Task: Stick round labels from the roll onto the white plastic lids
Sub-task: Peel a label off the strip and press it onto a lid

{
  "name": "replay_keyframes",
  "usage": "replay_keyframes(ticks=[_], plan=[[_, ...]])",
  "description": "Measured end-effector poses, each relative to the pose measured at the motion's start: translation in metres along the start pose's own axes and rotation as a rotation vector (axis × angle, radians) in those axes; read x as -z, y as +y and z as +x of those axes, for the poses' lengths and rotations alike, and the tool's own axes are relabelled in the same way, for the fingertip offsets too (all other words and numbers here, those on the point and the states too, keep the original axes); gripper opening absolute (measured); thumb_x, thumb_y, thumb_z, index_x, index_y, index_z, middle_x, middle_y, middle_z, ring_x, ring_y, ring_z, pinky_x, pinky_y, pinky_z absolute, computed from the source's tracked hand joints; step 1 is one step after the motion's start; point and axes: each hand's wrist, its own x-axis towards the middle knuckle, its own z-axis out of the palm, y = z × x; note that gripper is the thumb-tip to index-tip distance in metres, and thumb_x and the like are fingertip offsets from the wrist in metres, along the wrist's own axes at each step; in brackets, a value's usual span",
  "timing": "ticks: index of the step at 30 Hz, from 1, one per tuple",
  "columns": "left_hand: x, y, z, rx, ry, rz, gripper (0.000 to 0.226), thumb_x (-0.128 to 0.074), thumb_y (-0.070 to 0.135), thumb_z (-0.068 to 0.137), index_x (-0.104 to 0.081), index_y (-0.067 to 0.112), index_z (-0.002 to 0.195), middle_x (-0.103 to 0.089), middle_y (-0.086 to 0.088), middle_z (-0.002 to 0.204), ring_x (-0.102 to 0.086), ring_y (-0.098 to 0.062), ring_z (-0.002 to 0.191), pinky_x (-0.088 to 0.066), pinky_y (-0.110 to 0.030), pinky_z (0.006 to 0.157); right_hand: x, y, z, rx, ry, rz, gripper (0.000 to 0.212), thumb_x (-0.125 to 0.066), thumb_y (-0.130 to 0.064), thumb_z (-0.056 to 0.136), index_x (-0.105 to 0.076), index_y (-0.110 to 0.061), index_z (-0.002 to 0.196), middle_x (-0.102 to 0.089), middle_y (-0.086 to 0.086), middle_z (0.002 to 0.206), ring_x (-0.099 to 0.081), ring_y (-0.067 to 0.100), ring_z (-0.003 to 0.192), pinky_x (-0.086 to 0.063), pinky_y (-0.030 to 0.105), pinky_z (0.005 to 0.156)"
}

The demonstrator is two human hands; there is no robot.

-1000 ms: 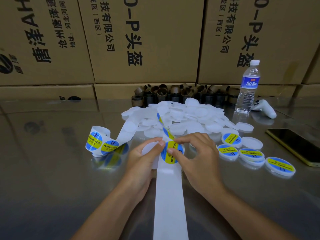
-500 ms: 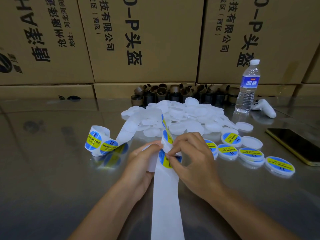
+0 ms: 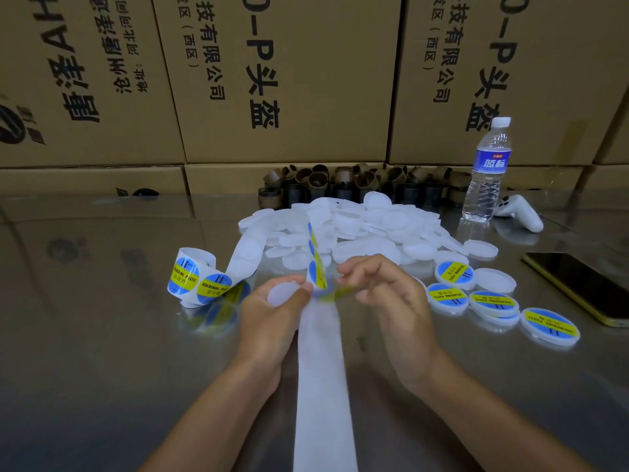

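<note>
Left fingers (image 3: 295,294) grip a lid (image 3: 281,295) by its rim; right fingers (image 3: 354,267) pinch a label (image 3: 340,291).

Cardboard boxes (image 3: 289,80) stacked along back of counter (image 3: 85,335). Row of cardboard tube cores (image 3: 340,185) right in front of them, ctr. Pile of lids (image 3: 367,226) in front of the cores. Label roll (image 3: 190,274) left of pile. Backing strip (image 3: 323,386) runs from btwn the hands toward near edge. L hand (image 3: 272,318) holds a lid (image 3: 282,292) just left of strip, R hand (image 3: 391,301) pinches a label (image 3: 342,291) just right of it. Labelled lids (image 3: 493,303) in a row right of R hand. Water bottle (image 3: 485,178) upright at back right, w/ game controller (image 3: 520,214) just to its right. Phone (image 3: 578,287) flat at far right.
</note>
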Motion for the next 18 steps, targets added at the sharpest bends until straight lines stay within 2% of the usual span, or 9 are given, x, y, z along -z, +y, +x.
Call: replay_keyframes(ticks=[2, 4, 6, 9, 12, 15, 17, 18], plan=[[-0.001, -0.001, 0.001, -0.032, 0.012, 0.036, 0.014, -0.071, 0.009, 0.083, -0.07, 0.011, 0.097, -0.071, -0.011, 0.103, -0.065, -0.021, 0.089, -0.053, -0.03, 0.077, 0.0, 0.002, -0.001, -0.08, -0.059, -0.022, 0.026, -0.052, -0.017, 0.071, -0.068, -0.028, 0.088, -0.067, -0.001, 0.1, -0.063, 0.02, 0.1, -0.047, 0.027, 0.087], [-0.001, -0.002, 0.002, -0.036, 0.045, 0.029, 0.016, -0.073, 0.01, 0.082, -0.069, 0.016, 0.096, -0.069, -0.008, 0.104, -0.064, -0.021, 0.093, -0.053, -0.031, 0.08, 0.0, 0.006, -0.004, -0.131, -0.111, -0.124, 0.035, -0.06, -0.036, 0.073, -0.061, -0.047, 0.106, -0.062, -0.004, 0.115, -0.064, 0.018, 0.103, -0.047, 0.03, 0.093], [0.0, -0.003, 0.003, -0.022, 0.067, 0.0, 0.016, -0.072, 0.01, 0.083, -0.067, 0.017, 0.096, -0.068, -0.009, 0.107, -0.064, -0.026, 0.102, -0.052, -0.039, 0.092, -0.001, 0.01, -0.006, -0.17, -0.158, -0.171, 0.046, -0.06, -0.051, 0.069, -0.052, -0.059, 0.113, -0.057, -0.005, 0.12, -0.066, 0.014, 0.098, -0.046, 0.03, 0.095], [0.002, -0.002, 0.005, -0.021, 0.09, -0.022, 0.012, -0.067, 0.009, 0.086, -0.066, 0.02, 0.092, -0.068, -0.007, 0.104, -0.063, -0.027, 0.104, -0.049, -0.043, 0.097, -0.002, 0.014, -0.007, -0.215, -0.221, -0.17, 0.045, -0.058, -0.049, 0.076, -0.043, -0.07, 0.113, -0.053, -0.006, 0.124, -0.068, 0.011, 0.095, -0.046, 0.024, 0.09], [0.004, -0.001, 0.008, -0.051, 0.139, -0.043, 0.014, -0.062, 0.008, 0.09, -0.066, 0.021, 0.087, -0.069, 0.0, 0.09, -0.065, -0.019, 0.089, -0.052, -0.034, 0.083, -0.001, 0.017, -0.007, -0.254, -0.239, -0.208, 0.046, -0.052, -0.05, 0.08, -0.033, -0.075, 0.114, -0.05, -0.014, 0.124, -0.068, 0.007, 0.094, -0.043, 0.013, 0.083], [0.005, 0.003, 0.008, -0.11, 0.199, -0.068, 0.017, -0.059, 0.01, 0.09, -0.065, 0.025, 0.085, -0.069, 0.004, 0.089, -0.064, -0.005, 0.077, -0.051, -0.024, 0.072, -0.001, 0.017, -0.007, -0.272, -0.236, -0.228, 0.047, -0.051, -0.054, 0.081, -0.026, -0.072, 0.117, -0.049, -0.019, 0.123, -0.068, 0.005, 0.093, -0.041, 0.002, 0.077], [0.005, 0.006, 0.008, -0.148, 0.198, -0.112, 0.018, -0.059, 0.012, 0.091, -0.065, 0.027, 0.085, -0.07, 0.006, 0.089, -0.065, -0.001, 0.078, -0.051, -0.019, 0.07, -0.001, 0.017, -0.008, -0.274, -0.237, -0.228, 0.046, -0.052, -0.058, 0.084, -0.025, -0.07, 0.118, -0.05, -0.02, 0.121, -0.068, 0.007, 0.093, -0.041, 0.002, 0.076], [0.005, 0.008, 0.008, -0.153, 0.18, -0.149, 0.016, -0.059, 0.013, 0.091, -0.066, 0.027, 0.085, -0.071, 0.005, 0.089, -0.066, -0.005, 0.083, -0.052, -0.021, 0.074, -0.002, 0.017, -0.008, -0.274, -0.237, -0.23, 0.046, -0.05, -0.057, 0.083, -0.024, -0.069, 0.119, -0.05, -0.019, 0.119, -0.068, 0.008, 0.092, -0.042, 0.002, 0.076]])
